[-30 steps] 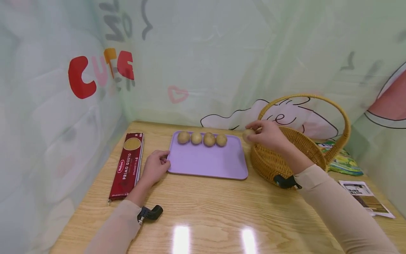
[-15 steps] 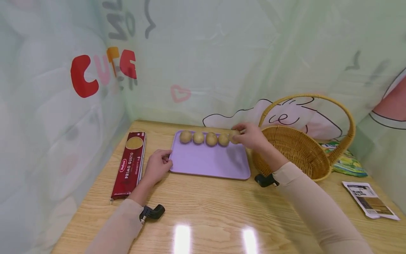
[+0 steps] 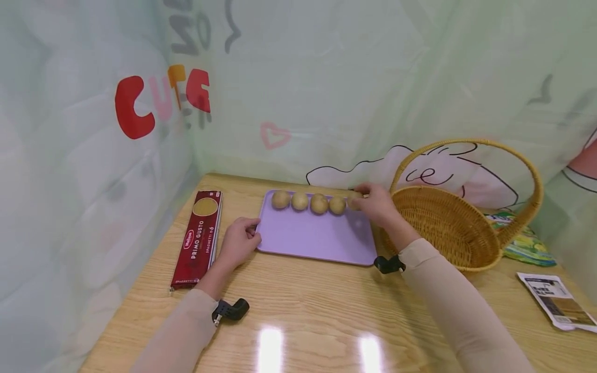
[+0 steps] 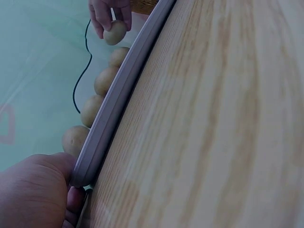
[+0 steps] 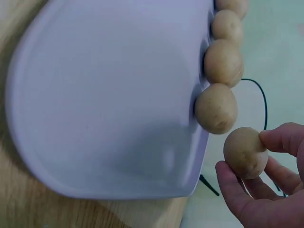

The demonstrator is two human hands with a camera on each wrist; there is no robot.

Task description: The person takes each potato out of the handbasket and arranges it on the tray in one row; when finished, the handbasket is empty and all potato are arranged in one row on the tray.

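My right hand [image 3: 380,208] holds a round tan potato [image 5: 245,151] between thumb and fingers. In the right wrist view this potato is raised off the lilac tray [image 3: 317,235], beside the end of a potato row. Several potatoes, one of them at the row's left end [image 3: 281,200], sit in a line along the tray's back edge. My left hand [image 3: 239,241] grips the tray's left edge; the left wrist view has the thumb [image 4: 59,164] at the rim and fingertips below it.
A wicker basket [image 3: 443,228] with a tall handle stands right of the tray. At the left lies a red spaghetti pack [image 3: 198,238]. A green-yellow bag [image 3: 527,241] and a white-brown packet [image 3: 557,300] lie at the right. A printed curtain [image 3: 326,103] hangs behind.
My right hand has carried the potato left from beside the basket to over the tray's back right, near the row's end. The left hand keeps its hold on the tray. The view has shifted slightly.
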